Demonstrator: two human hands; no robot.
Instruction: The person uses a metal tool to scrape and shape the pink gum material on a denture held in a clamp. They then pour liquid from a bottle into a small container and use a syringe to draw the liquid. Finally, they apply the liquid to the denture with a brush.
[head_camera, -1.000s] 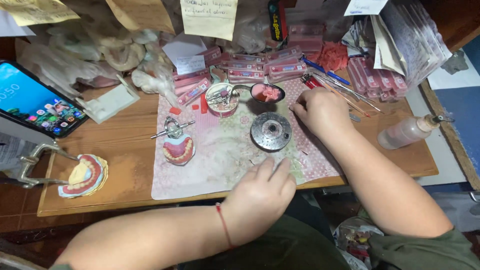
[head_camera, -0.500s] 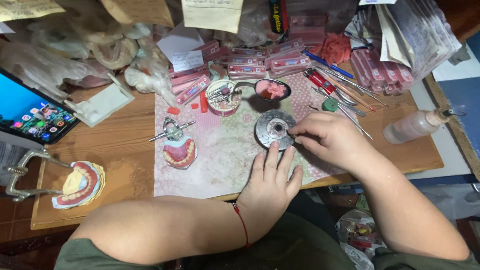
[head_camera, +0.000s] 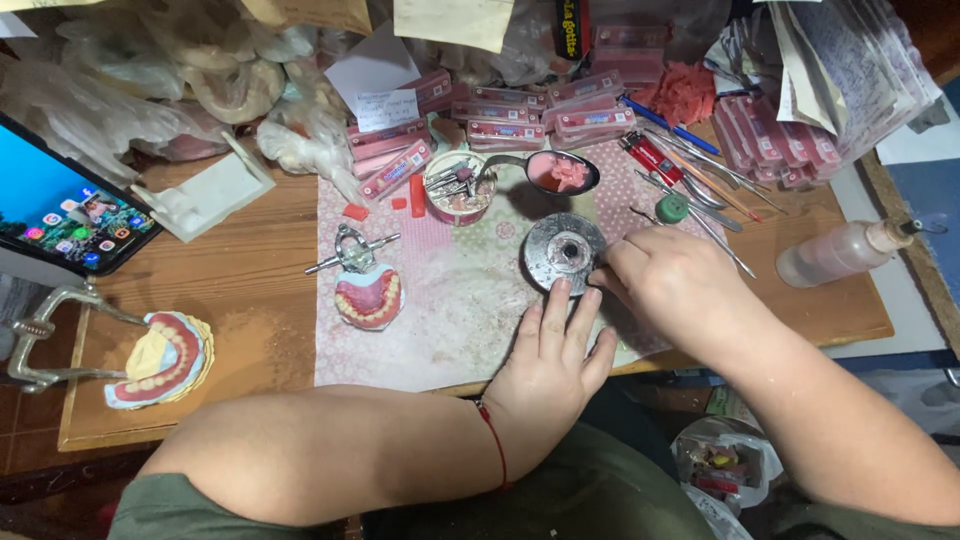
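Steadying the round metal disc (head_camera: 564, 251), your left hand (head_camera: 552, 360) lies flat, ungripping, fingertips touching its near edge; your right hand (head_camera: 668, 278) pinches its right rim.

A small dental technician's workbench, crowded and hand-run.

The landmark is the pink patterned mat (head_camera: 450, 320) on the wooden table (head_camera: 250, 290). On its left half sits a denture model (head_camera: 368, 298) with pink gums and a metal articulator frame; well left of the mat, near the table's edge, a second set of teeth (head_camera: 160, 358) is clamped in a metal frame. Behind the mat lie stacked pink boxes (head_camera: 540, 110), probably wax sheets or tooth cards, though the labels are too small to tell. At its back edge stand a tub of small burs (head_camera: 455, 188) and a spoon of pink wax (head_camera: 560, 172). Hand instruments (head_camera: 700, 185) fan out right of it.
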